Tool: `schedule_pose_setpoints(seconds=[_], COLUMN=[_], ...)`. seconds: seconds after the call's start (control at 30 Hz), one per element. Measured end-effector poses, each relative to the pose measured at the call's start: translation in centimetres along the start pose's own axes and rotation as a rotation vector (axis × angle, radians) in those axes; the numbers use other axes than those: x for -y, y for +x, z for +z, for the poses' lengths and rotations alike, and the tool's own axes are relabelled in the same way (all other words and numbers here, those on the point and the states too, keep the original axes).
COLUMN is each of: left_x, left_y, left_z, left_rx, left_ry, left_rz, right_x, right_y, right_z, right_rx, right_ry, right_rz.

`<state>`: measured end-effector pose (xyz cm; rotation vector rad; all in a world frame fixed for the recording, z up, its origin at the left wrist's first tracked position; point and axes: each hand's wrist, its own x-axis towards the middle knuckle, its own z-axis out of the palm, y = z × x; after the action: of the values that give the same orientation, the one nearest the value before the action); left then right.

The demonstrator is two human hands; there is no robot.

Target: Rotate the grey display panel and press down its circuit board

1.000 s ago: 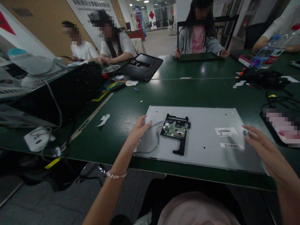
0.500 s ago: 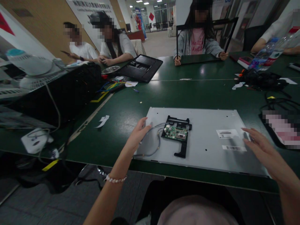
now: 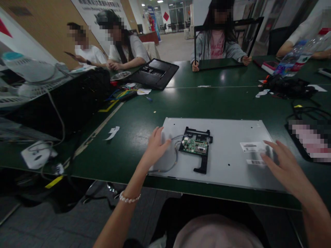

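Observation:
A flat silver-grey display panel lies on the green table in front of me. On it sits a black plastic bracket with a green circuit board, and a grey cable loops from the board towards the panel's left side. My left hand is at the panel's left edge, fingers apart, holding nothing. Over the panel's right end, near two white labels, my right hand has its fingers and thumb spread, with nothing between them. Whether either hand touches the panel I cannot tell.
Across the table a person holds a black frame upright. A black monitor casing lies at the back left near loose wires. Bottles and a black bundle are at the right. A white fan stands at the left.
My right hand has moved left, inward over the panel's right end. My left hand has shifted slightly right and its fingers look more raised. The panel has stayed in place.

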<state>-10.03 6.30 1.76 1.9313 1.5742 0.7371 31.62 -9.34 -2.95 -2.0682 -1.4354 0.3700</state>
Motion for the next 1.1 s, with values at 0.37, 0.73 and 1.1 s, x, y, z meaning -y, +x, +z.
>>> schedule_pose_setpoints(seconds=[0.37,0.73,1.1], left_x=[-4.6,-5.0,-6.9], left_y=[0.8,-0.3,-1.5], left_z=[0.7,2.8,6.7], left_rx=[0.478,0.419,0.358], left_ry=[0.175,0.149,0.202], left_rz=[0.398,0.376,0.458], right_x=[11.8,12.5,9.5], right_y=[-1.1,-1.3,-0.6], right_z=[4.9,6.1,3.6], right_rx=[0.299,0.362,0.335], right_ry=[0.118,0.207,0.202], right_rz=[-0.428,-0.443,-0.419])
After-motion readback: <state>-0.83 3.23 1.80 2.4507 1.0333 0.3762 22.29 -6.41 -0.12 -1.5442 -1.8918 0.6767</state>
